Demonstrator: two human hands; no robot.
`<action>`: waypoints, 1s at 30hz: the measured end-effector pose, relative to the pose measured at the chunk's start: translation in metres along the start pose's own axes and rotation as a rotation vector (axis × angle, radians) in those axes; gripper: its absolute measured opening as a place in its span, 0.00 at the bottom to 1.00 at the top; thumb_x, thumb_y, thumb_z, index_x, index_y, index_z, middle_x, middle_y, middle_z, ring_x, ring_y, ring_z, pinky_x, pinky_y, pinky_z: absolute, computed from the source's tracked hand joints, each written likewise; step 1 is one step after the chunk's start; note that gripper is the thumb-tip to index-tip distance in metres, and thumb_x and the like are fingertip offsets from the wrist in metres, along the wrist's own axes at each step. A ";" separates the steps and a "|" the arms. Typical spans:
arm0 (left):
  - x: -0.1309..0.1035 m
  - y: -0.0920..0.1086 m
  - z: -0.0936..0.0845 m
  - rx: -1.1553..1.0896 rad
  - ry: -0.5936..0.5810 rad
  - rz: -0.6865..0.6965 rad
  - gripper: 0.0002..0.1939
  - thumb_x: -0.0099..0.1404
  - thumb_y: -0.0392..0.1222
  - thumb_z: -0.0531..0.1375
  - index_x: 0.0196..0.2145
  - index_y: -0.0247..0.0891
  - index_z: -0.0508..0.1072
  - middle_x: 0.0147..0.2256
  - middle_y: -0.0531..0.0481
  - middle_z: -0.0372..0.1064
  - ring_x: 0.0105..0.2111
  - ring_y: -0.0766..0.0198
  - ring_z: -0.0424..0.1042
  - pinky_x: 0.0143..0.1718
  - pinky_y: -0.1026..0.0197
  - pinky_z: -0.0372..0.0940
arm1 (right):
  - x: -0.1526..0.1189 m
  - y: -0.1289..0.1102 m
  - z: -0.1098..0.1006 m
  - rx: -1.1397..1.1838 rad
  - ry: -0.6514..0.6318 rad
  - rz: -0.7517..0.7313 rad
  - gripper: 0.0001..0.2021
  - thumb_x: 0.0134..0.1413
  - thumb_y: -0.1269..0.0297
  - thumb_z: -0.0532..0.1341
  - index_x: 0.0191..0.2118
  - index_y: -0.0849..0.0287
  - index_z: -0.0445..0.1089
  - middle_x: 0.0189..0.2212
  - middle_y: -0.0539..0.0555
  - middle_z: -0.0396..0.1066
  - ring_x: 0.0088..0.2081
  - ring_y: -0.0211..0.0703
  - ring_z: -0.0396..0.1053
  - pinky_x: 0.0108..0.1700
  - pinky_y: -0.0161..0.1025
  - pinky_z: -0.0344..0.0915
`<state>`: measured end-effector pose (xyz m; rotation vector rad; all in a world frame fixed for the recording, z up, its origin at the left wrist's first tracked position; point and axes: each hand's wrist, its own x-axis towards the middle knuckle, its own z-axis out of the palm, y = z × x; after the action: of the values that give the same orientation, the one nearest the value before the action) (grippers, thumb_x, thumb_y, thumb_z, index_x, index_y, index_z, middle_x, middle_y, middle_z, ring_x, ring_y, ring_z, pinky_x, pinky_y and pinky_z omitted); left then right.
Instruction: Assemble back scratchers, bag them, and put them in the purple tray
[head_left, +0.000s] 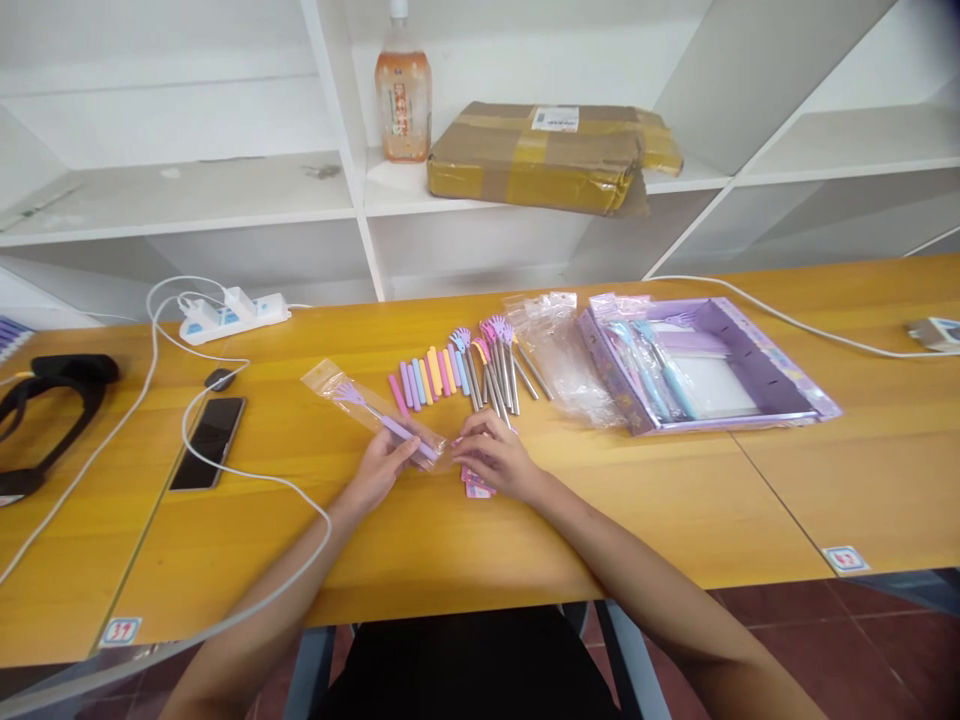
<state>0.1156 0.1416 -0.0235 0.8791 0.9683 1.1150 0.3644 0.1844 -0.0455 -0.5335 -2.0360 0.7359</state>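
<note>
My left hand (382, 468) is closed on a clear plastic bag with a purple back scratcher (397, 428) inside. The scratcher's claw head points up and left. At the bag's right end, my right hand (495, 455) has thumb and fingers drawn together; what they pinch, if anything, is too small to make out. Under that hand lie several pink cards (478, 488), partly hidden. Just beyond the hands are a row of coloured handle sleeves (429, 378) and several back scratchers with metal rods (499, 365). Empty clear bags (574, 365) lie right of them.
A purple box (720, 420) holding bagged scratchers stands at the right. To the left are a phone (208, 443), a power strip (236, 318) and a white cable (277, 478) crossing over my left forearm. A taped carton (540, 155) and a bottle (403, 95) occupy the shelf.
</note>
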 end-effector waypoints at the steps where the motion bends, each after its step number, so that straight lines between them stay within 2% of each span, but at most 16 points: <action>1: 0.000 -0.002 0.000 0.023 -0.013 -0.007 0.19 0.65 0.53 0.73 0.43 0.36 0.77 0.38 0.43 0.82 0.31 0.60 0.79 0.34 0.60 0.74 | 0.001 -0.001 -0.001 -0.005 0.014 -0.005 0.06 0.70 0.65 0.66 0.49 0.50 0.78 0.49 0.58 0.67 0.49 0.49 0.72 0.49 0.48 0.75; 5: 0.000 -0.009 0.000 0.097 -0.040 -0.011 0.22 0.62 0.53 0.75 0.46 0.37 0.77 0.40 0.44 0.80 0.35 0.57 0.80 0.34 0.58 0.74 | 0.004 -0.006 -0.003 0.005 -0.003 0.020 0.05 0.69 0.64 0.67 0.47 0.51 0.79 0.49 0.59 0.69 0.52 0.50 0.72 0.54 0.50 0.73; 9: -0.002 -0.017 0.002 0.173 -0.119 -0.054 0.24 0.65 0.55 0.73 0.48 0.37 0.73 0.39 0.47 0.79 0.33 0.58 0.80 0.35 0.58 0.74 | 0.005 -0.008 -0.001 0.012 -0.021 0.020 0.04 0.70 0.64 0.66 0.47 0.53 0.78 0.49 0.59 0.69 0.53 0.50 0.72 0.53 0.48 0.74; 13: -0.003 -0.021 0.002 0.181 -0.210 -0.105 0.26 0.68 0.62 0.69 0.45 0.35 0.72 0.35 0.46 0.78 0.32 0.59 0.78 0.36 0.57 0.74 | 0.006 -0.009 0.001 0.005 -0.053 0.033 0.03 0.70 0.64 0.66 0.46 0.55 0.77 0.50 0.59 0.69 0.52 0.48 0.72 0.53 0.46 0.73; 18: -0.004 -0.017 0.004 0.303 -0.247 -0.125 0.25 0.62 0.58 0.74 0.42 0.35 0.75 0.34 0.47 0.78 0.32 0.61 0.76 0.37 0.58 0.72 | 0.007 -0.010 0.000 0.048 -0.100 0.082 0.04 0.71 0.63 0.65 0.46 0.55 0.77 0.48 0.58 0.70 0.51 0.48 0.73 0.54 0.46 0.72; 23: -0.005 -0.017 0.005 0.307 -0.249 -0.133 0.25 0.62 0.59 0.73 0.42 0.35 0.76 0.34 0.48 0.77 0.32 0.62 0.75 0.36 0.59 0.70 | 0.007 -0.009 0.004 0.117 -0.105 0.147 0.07 0.72 0.60 0.65 0.49 0.54 0.76 0.44 0.56 0.72 0.44 0.44 0.73 0.47 0.42 0.71; 27: -0.006 -0.020 0.003 0.330 -0.244 -0.135 0.24 0.64 0.60 0.72 0.43 0.35 0.77 0.35 0.46 0.78 0.34 0.60 0.76 0.39 0.57 0.70 | 0.005 -0.007 0.006 0.222 -0.106 0.363 0.19 0.70 0.50 0.66 0.58 0.55 0.71 0.36 0.51 0.72 0.32 0.39 0.69 0.34 0.37 0.67; 30: -0.005 -0.020 0.002 0.338 -0.249 -0.104 0.23 0.66 0.60 0.71 0.43 0.35 0.77 0.37 0.45 0.79 0.36 0.58 0.77 0.41 0.56 0.71 | 0.006 -0.008 0.005 0.337 -0.148 0.475 0.21 0.68 0.46 0.66 0.56 0.56 0.71 0.32 0.48 0.72 0.29 0.38 0.68 0.31 0.35 0.64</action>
<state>0.1226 0.1317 -0.0410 1.1955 0.9964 0.7421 0.3564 0.1804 -0.0387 -0.7920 -1.8743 1.4085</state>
